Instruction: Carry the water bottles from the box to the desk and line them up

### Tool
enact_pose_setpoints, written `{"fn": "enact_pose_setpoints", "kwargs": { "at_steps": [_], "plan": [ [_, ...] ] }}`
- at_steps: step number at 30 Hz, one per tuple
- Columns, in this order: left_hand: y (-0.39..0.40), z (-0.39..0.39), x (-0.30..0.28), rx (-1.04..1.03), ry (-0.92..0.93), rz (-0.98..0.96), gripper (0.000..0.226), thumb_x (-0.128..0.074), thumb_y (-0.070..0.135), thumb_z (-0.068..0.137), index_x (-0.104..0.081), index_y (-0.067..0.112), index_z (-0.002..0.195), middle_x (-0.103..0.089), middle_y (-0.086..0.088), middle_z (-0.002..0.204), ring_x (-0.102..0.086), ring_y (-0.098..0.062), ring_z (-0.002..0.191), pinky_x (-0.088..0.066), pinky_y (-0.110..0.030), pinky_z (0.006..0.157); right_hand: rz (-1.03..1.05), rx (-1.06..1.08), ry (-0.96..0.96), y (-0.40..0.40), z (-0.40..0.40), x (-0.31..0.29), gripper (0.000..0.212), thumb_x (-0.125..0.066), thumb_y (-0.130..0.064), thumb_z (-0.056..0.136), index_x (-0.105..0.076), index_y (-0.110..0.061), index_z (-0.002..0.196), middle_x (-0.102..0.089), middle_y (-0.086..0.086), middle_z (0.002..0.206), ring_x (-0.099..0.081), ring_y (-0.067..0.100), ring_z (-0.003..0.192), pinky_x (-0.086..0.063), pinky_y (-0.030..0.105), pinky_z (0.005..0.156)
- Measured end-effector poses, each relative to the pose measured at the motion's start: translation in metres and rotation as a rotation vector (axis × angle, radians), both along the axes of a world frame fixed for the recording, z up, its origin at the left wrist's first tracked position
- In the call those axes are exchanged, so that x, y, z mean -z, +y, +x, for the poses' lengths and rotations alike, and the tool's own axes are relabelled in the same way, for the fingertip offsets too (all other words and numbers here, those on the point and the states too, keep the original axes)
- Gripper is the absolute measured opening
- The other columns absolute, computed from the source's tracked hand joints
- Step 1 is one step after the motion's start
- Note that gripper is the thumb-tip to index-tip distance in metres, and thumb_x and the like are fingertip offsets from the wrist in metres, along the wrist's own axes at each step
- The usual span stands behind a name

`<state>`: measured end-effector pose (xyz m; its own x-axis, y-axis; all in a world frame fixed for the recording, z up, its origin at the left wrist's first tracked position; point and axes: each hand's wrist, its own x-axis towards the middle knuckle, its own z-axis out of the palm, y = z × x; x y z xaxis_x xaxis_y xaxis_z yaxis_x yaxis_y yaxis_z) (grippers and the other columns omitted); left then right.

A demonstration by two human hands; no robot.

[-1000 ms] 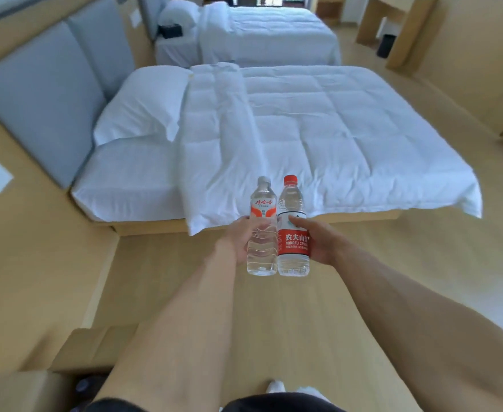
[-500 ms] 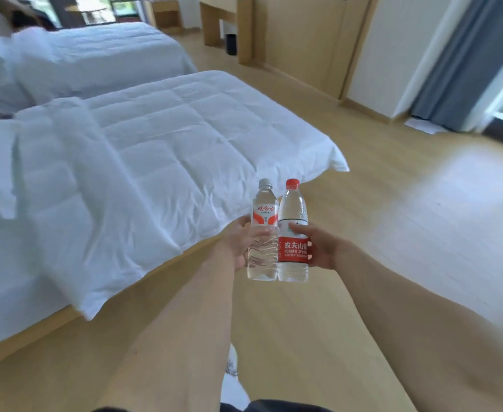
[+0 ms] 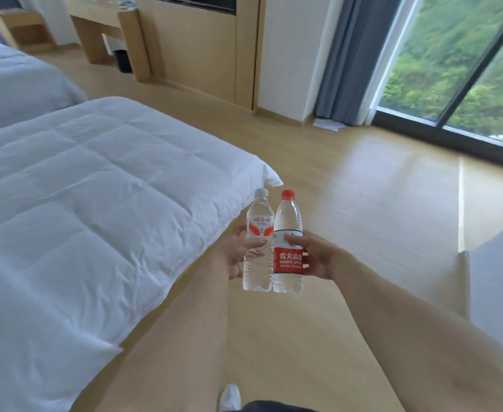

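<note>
Two bottles upright, touching: left hand (image 3: 238, 252) grips white-cap (image 3: 258, 248), right hand (image 3: 318, 255) grips red-cap (image 3: 288, 242). We judge the tabletop (image 3: 101, 20) far ahead-left, past the bed (image 3: 95, 203).

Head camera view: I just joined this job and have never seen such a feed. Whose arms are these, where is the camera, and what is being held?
No machine here: a person wears one wide-angle camera on the head, looking forward and down, so both bare arms reach into the picture. The left hand grips a white-capped bottle; the right hand grips a red-capped bottle with a red label. Both bottles stand upright, side by side, above the wooden floor. A white bed lies to the left, a window to the right. A wooden desk stands far ahead.
</note>
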<state>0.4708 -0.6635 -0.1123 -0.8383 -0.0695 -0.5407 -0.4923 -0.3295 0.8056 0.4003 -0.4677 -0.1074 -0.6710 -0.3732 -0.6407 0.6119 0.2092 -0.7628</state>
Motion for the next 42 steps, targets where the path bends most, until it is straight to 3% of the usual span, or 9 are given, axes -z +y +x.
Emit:
{"fn": "enact_pose_setpoints", "kwargs": {
  "at_steps": [4,9,14,28,42],
  "plan": [
    [-0.003,-0.045,-0.004,0.122,-0.011,-0.065,0.059,-0.083,0.018,0.081,-0.053,0.029,0.130,-0.070,-0.009,0.116,-0.071,-0.031,0.099,-0.058,-0.060,0.082,-0.021,0.088,0.008,0.002,-0.028,-0.001,0.033,-0.073,-0.025,0.090,-0.063,-0.025,0.122,-0.070,0.012,0.114,-0.070,0.030,0.097,-0.061,0.046,0.077],
    [0.009,-0.101,-0.003,0.220,0.003,-0.078,0.069,-0.083,0.020,0.082,-0.048,0.033,0.140,-0.068,-0.008,0.123,-0.067,-0.034,0.110,-0.052,-0.067,0.092,-0.021,0.184,0.010,0.019,-0.067,0.003,0.036,-0.073,-0.024,0.090,-0.063,-0.022,0.124,-0.070,0.012,0.112,-0.070,0.030,0.096,-0.060,0.047,0.080],
    [0.033,-0.164,0.002,0.292,-0.018,-0.107,0.068,-0.082,0.021,0.081,-0.050,0.026,0.141,-0.071,-0.012,0.119,-0.068,-0.033,0.107,-0.055,-0.064,0.088,-0.015,0.244,-0.001,0.045,-0.117,0.013,0.039,-0.074,-0.026,0.090,-0.060,-0.022,0.126,-0.068,0.013,0.118,-0.068,0.033,0.106,-0.056,0.053,0.094],
    [0.117,-0.405,-0.007,0.260,-0.023,-0.125,0.064,-0.083,0.019,0.080,-0.052,0.026,0.136,-0.072,-0.011,0.114,-0.069,-0.035,0.105,-0.053,-0.069,0.085,-0.023,0.249,-0.001,0.129,-0.351,0.005,0.039,-0.077,-0.029,0.087,-0.061,-0.026,0.123,-0.072,0.010,0.110,-0.070,0.028,0.096,-0.059,0.046,0.081],
    [0.112,-0.599,-0.010,0.279,0.020,-0.096,0.062,-0.086,0.019,0.075,-0.058,0.028,0.130,-0.076,-0.008,0.106,-0.072,-0.029,0.092,-0.060,-0.056,0.071,0.000,0.255,0.063,0.129,-0.546,0.004,0.036,-0.079,-0.028,0.085,-0.065,-0.022,0.117,-0.076,0.009,0.101,-0.073,0.026,0.088,-0.060,0.043,0.073]
  ]
}}
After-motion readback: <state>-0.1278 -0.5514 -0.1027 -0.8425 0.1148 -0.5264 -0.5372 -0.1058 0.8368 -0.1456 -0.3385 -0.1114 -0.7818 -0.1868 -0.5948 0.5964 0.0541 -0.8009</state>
